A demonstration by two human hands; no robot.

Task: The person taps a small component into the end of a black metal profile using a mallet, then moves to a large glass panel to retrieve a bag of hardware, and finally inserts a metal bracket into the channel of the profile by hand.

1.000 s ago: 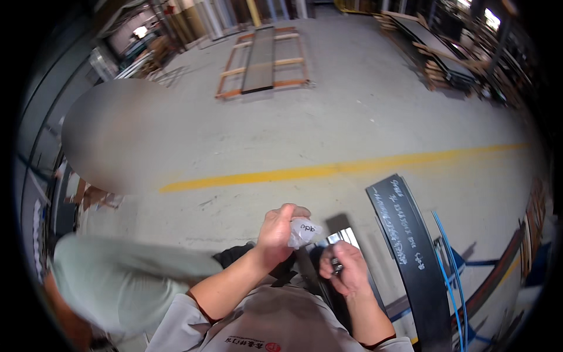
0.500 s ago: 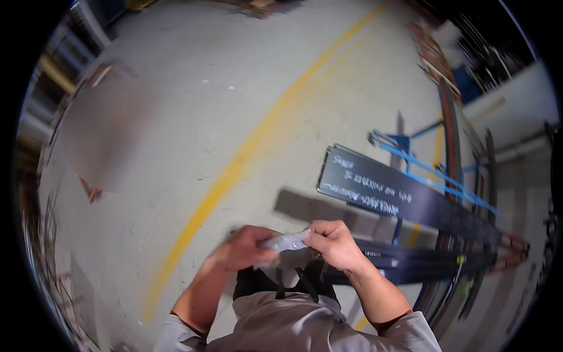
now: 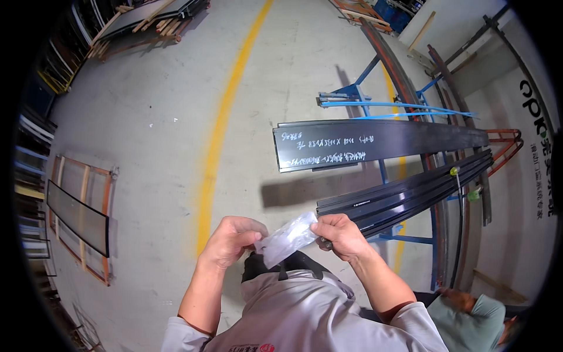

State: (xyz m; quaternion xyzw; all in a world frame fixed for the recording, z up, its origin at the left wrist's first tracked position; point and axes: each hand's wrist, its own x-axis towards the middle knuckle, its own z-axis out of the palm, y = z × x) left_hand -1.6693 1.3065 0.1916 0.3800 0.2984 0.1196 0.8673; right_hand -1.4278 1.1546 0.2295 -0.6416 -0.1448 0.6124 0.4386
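A crumpled clear plastic bag (image 3: 287,242) is stretched between my two hands in front of my waist. My left hand (image 3: 231,242) pinches its left edge between thumb and fingers. At the upper right corner, my right hand (image 3: 342,236) grips the bag with thumb and forefinger. A small dark object (image 3: 324,243) shows under the right hand's fingers; its kind I cannot make out. What the bag contains, if anything, is unclear.
To my right, a long black panel (image 3: 375,144) with white handwriting and several dark profiles (image 3: 404,196) lie on a blue rack (image 3: 404,239). Another person's green sleeve (image 3: 469,317) is at lower right. A framed glass pane (image 3: 79,217) stands left; a yellow line (image 3: 226,111) crosses the floor.
The view has turned toward the right. The bag is now spread wider, and my hands have moved slightly apart. Another person has come into sight at lower right.
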